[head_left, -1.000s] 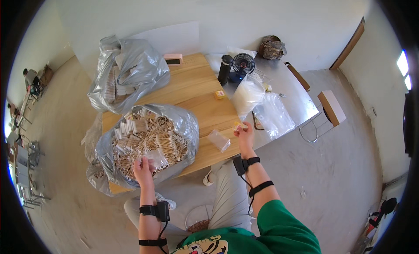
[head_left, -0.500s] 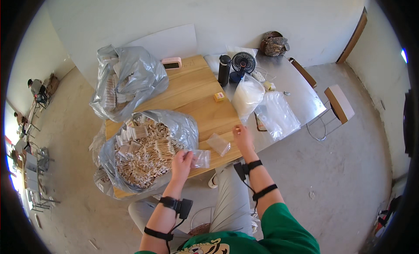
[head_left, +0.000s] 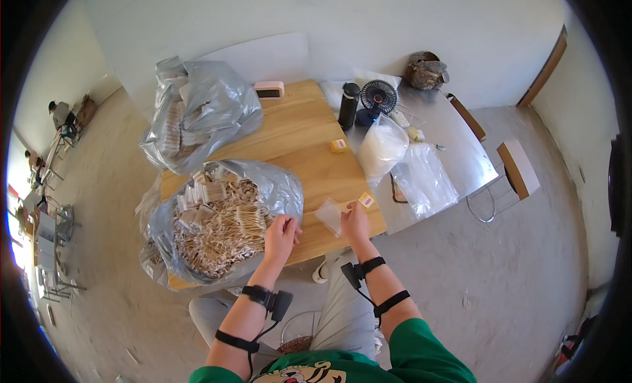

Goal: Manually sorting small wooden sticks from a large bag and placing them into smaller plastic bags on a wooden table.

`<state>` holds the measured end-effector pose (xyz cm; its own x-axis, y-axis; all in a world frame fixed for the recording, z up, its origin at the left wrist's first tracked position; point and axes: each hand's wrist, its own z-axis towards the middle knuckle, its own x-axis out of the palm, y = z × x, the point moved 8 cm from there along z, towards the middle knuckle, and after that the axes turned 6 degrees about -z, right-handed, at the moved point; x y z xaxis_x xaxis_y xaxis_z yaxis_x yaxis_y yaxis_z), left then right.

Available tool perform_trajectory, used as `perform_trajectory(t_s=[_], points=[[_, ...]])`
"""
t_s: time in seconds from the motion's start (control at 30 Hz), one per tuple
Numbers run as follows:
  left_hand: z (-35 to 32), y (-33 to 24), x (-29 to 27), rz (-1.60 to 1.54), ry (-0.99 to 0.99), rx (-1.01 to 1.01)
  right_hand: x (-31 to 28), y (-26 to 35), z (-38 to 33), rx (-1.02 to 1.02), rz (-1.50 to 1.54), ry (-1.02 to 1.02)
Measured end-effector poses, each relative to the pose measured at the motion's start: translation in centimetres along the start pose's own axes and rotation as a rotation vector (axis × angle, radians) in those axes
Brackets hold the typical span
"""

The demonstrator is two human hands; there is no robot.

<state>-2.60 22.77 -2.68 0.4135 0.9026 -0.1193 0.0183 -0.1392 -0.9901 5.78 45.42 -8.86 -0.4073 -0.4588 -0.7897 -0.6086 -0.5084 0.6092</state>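
Note:
My right hand [head_left: 355,219] pinches a small clear plastic bag [head_left: 329,215] at the near edge of the wooden table [head_left: 309,133]. My left hand [head_left: 282,237] hovers just left of it, at the rim of a large grey plastic bag [head_left: 280,185] that lies open and full of cotton swabs [head_left: 217,225]. Its fingers are curled together on what looks like a small bunch of swabs. Both wrists wear black straps.
A second grey bag [head_left: 197,113] of packs lies at the table's far left. A small yellow item [head_left: 366,199] lies by my right hand and another [head_left: 338,144] mid-table. On the adjoining grey table [head_left: 461,146] stand a black bottle [head_left: 347,105], a small fan [head_left: 378,96] and clear bags [head_left: 421,179].
My left hand came out of the big swab bag and moved right, close to the small clear bag. My right hand stayed at the table edge with that bag.

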Motion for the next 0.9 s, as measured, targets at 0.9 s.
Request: perform_trajectory(t_s=[0.9], points=[[7.8, 3.4, -24.1, 0.582, -0.613, -0.027, 2.9, 6.0, -1.7, -0.529, -0.271, -0.007]])
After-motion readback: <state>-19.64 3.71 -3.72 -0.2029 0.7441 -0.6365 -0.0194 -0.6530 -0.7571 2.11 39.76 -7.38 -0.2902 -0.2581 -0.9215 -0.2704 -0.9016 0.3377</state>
